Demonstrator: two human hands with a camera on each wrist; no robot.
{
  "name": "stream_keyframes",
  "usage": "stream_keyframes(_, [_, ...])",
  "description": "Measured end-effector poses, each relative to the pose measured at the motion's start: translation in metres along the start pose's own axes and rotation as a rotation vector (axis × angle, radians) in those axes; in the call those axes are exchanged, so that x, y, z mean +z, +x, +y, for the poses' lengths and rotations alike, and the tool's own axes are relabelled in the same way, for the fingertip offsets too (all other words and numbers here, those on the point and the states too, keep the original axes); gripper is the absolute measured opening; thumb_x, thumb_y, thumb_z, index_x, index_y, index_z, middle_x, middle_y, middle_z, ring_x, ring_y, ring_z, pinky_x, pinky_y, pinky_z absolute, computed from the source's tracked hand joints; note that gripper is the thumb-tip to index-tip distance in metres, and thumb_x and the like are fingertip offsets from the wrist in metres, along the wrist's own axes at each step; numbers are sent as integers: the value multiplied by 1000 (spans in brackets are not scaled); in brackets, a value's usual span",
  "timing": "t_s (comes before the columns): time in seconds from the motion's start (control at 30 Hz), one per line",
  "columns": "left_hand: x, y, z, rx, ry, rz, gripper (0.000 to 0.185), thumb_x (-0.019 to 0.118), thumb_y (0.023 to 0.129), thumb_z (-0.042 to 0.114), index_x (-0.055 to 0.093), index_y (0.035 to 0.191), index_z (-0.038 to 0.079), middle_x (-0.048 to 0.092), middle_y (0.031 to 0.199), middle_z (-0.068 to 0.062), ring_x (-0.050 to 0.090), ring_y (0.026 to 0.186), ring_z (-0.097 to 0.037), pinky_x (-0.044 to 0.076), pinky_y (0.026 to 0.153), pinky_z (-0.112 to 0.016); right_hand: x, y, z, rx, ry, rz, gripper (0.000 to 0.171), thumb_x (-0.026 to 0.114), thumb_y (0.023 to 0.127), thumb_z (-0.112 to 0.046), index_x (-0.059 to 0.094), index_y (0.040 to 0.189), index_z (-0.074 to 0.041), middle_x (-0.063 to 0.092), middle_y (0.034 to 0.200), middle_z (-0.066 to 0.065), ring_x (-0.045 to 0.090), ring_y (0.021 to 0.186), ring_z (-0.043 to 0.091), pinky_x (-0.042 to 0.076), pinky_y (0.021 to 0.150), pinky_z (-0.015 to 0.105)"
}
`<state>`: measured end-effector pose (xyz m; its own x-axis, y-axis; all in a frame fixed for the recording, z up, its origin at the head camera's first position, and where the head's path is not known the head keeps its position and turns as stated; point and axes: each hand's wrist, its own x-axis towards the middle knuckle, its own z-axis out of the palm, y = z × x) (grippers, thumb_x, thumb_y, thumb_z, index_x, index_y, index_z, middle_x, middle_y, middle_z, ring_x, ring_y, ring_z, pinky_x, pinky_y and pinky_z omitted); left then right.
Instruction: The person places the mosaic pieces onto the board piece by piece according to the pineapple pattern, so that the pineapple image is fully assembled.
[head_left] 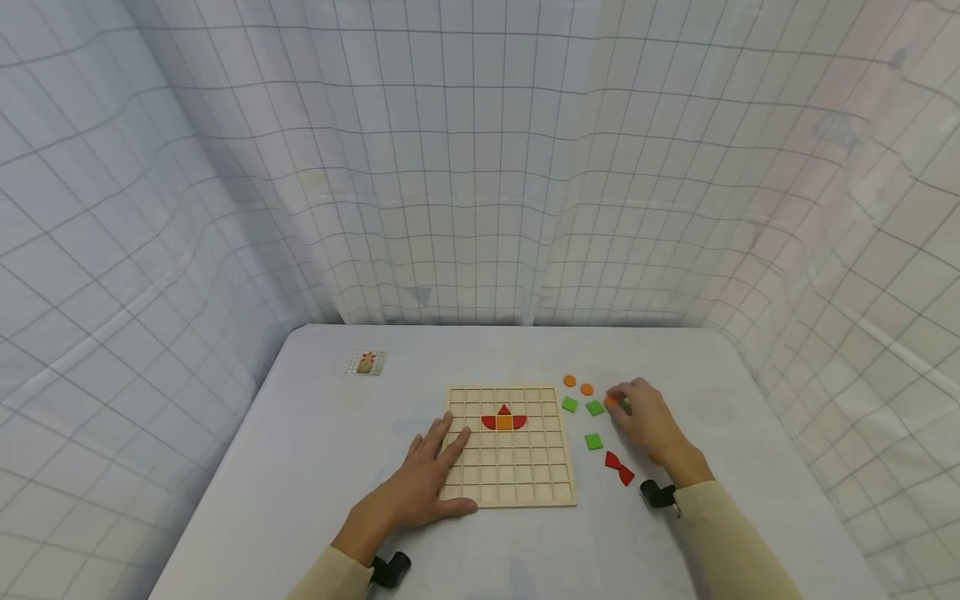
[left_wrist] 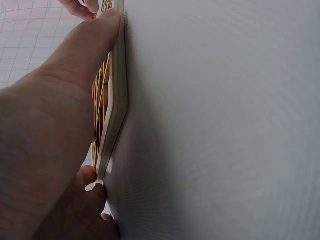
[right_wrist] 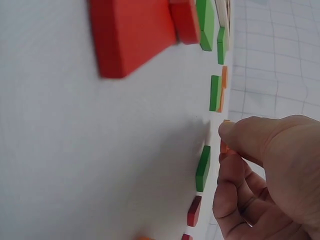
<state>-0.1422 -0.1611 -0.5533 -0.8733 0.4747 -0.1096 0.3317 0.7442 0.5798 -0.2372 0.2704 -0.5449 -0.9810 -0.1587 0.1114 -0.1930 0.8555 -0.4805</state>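
The left hand (head_left: 427,483) lay flat, fingers straight and spread, on the near-left corner of the wooden grid board (head_left: 525,483), thumb along its front edge; the board sat mid-tabletop (head_left: 315,450) with a small red and orange figure (head_left: 504,419) in its upper cells; the right hand (head_left: 647,421) pinched an orange piece (right_wrist: 223,146) between thumb and fingertips, just right of the board (beside a green one (right_wrist: 203,168)); green squares (head_left: 593,441), orange discs (head_left: 578,385) and red pieces (head_left: 619,468) lay around it; a pattern card (head_left: 367,362) rested far left.
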Motion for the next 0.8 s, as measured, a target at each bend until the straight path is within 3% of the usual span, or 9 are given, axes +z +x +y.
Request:
stream_keyframes(0.27, [-1, -1, 2, -8, -2, 6, 121, 90, 97, 64, 28, 187, 13, 5, 197, -23, 9, 184, -50, 13, 146, -75, -4, -1, -13, -13, 25, 13, 27, 82, 109, -9, 80, 133, 3, 72, 125, 21, 65, 96, 26, 64, 90, 43])
stream_keyframes(0.53, [1, -1, 3, -14, 3, 8, 121, 92, 96, 64, 29, 186, 13, 7, 197, -23, 11, 184, -50, 15, 146, -75, 3, -6, -29, -49, 64, 33, 26, 84, 107, -10, 79, 129, 3, 73, 123, 18, 65, 88, 18, 56, 73, 24])
stream_keyframes(0.7, [1, 0, 5, -24, 11, 10, 121, 94, 95, 62, 30, 186, 13, 9, 197, -23, 12, 184, -50, 16, 146, -74, 10, -11, -41, -54, 106, -2, 27, 84, 108, -10, 79, 132, 2, 73, 123, 16, 64, 88, 16, 57, 73, 21])
stream_keyframes(0.8, [1, -1, 5, -31, 12, 11, 121, 94, 95, 62, 30, 186, 13, 9, 197, -23, 12, 184, -49, 16, 146, -74, 14, -12, -48, -104, 125, 3, 25, 85, 105, -5, 81, 129, 1, 75, 119, 14, 64, 87, 14, 57, 72, 22])
